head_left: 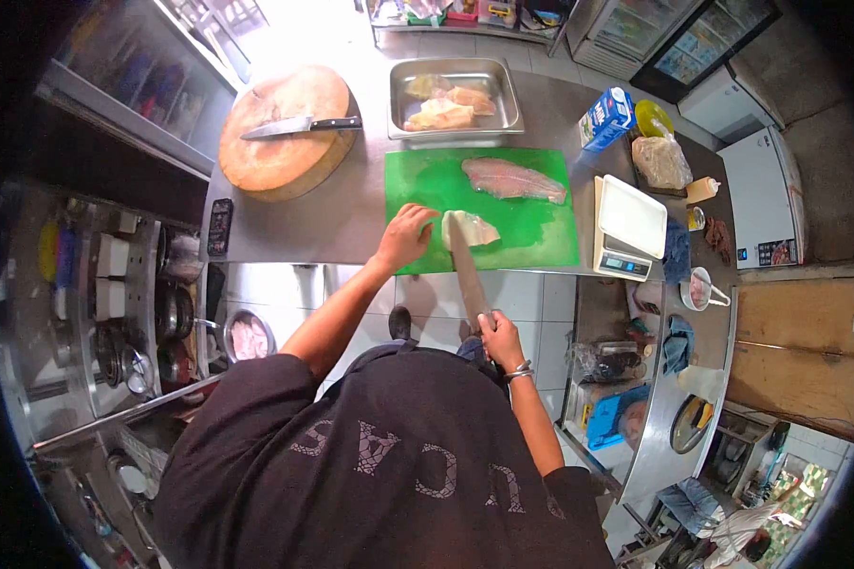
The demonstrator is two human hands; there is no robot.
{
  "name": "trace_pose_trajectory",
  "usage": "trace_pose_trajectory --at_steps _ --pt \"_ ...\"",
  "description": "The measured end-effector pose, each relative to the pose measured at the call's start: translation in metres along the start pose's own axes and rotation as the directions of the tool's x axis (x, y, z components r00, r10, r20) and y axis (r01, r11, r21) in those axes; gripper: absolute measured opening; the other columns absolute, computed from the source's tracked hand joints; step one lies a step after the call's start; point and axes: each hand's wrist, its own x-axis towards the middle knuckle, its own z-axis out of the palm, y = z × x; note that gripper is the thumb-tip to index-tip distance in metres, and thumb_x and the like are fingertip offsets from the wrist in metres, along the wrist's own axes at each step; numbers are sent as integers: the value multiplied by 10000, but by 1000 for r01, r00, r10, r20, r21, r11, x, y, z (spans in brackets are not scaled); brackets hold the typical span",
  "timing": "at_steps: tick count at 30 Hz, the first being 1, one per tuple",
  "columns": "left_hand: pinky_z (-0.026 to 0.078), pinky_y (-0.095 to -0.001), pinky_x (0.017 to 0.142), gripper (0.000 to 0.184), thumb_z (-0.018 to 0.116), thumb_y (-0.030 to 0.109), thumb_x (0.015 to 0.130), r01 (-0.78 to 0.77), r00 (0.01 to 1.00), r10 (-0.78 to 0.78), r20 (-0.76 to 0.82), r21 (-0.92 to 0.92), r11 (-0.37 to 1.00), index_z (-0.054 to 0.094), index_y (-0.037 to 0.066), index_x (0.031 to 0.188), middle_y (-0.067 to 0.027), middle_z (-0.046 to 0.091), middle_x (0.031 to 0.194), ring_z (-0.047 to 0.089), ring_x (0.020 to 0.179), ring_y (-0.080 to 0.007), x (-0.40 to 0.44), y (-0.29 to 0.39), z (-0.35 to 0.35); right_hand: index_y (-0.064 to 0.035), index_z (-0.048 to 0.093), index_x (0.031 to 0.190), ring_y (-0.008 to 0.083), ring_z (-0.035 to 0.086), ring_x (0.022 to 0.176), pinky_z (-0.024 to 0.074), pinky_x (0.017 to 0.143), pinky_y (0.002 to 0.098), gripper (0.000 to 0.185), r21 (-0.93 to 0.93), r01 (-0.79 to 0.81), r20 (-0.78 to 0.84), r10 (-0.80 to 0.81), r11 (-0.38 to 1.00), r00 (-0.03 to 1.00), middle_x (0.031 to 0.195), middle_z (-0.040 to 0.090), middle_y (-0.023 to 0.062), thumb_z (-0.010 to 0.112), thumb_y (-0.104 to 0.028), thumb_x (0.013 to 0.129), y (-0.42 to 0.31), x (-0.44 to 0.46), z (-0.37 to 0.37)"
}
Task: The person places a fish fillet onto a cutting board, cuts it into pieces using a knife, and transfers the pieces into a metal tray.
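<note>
Head view, and straight to the green cutting board (541, 242), flat on the metal counter (294, 228): gripping a long knife (468, 273) by the handle with the right hand (500, 338), fingers wrapped round, blade laid across the small pale fish piece (480, 231) on the board's near half. Just left of that piece, the left hand (411, 234): palm down, fingers loosely bent, nothing seen in the grasp; fingertips touching the piece or only beside it, hard to tell.

Looks partway through, judging by the board. Under the blade, the small piece, sliced through or not, impossible to say. Toward the far edge and over to the right, the larger pinkish fillet (514, 180), apparently in one length and not yet under a blade. No row of slices to be seen, so at a guess, more left than done.

And on to the containers! Just beyond the board, a metal tray (455, 136) with several pale, yellowish chunks (443, 115) inside. Down at lower left, a metal bowl (229, 334) of pinkish-white pieces. Far right, a blue-and-white carton (607, 120), contents hidden; near that, a plastic bag (661, 163) bulging with something pale.
</note>
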Motion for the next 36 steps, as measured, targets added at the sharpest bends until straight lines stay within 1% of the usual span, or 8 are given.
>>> trace_pose_trajectory --at_steps 1,5,18,22,27,30,32,36 --pt "500 -442 985 220 651 54 858 -3 1000 3 -1 -1 1000 686 41 1075 -128 700 1098 625 1091 -333 0 1 2 51 612 908 353 668 587 512 567 441 430 -194 245 -97 -267 950 959 670 638 218 643 -371 981 9 3 5" --pt "498 -433 972 225 674 118 891 172 978 -173 -118 -18 985 696 47 1103 -135 702 1094 626 1079 -338 4 2 17 28 637 939 488 653 793 511 687 492 402 -125 84 -52 -92 989 994 811 660 287 646 -372 965 18 -9 3" --pt "490 -473 990 653 800 603 752 361 809 -499 312 405 840 736 109 1173 -178 607 1225 566 1178 -361 45 14 66 1 546 833 386 566 562 420 537 435 376 -167 98 -434 -162 981 886 631 561 192 665 -326 976 61 -100 -66" --pt "521 -490 932 598 831 567 730 227 853 -397 338 443 867 765 124 1127 -165 682 1139 626 1088 -359 47 1 81 -23 486 748 165 501 447 396 446 369 395 -162 14 -623 -114 987 774 536 494 74 643 -275 1009 143 -133 -72" --pt "572 -436 737 468 873 421 754 374 786 -395 474 144 916 769 47 1017 -133 746 903 726 825 -306 59 5 65 -11 572 814 259 572 485 438 478 413 371 117 -244 -699 254 963 669 580 547 128 621 -326 1003 253 -193 -42" --pt "587 -382 704 377 822 331 852 604 720 -451 528 -156 782 750 -17 979 -157 749 982 735 852 -245 49 -6 75 -19 573 785 211 574 453 449 446 393 401 280 -293 -659 405 914 634 547 544 86 618 -354 1001 274 -238 -12" --pt "590 -340 705 375 755 266 945 806 591 -441 675 -511 298 693 -68 1103 -143 732 1037 725 876 -197 43 -10 83 -11 589 783 235 606 490 471 471 415 430 327 -288 -631 435 900 642 570 575 105 620 -385 993 291 -263 12" --pt "595 -313 744 414 686 253 1001 790 570 -378 729 -613 7 600 -72 1241 -146 711 1118 722 921 -209 47 -11 92 4 638 814 309 668 615 506 548 466 438 325 -518 -594 597 791 540 653 636 152 628 -408 962 300 -296 57"
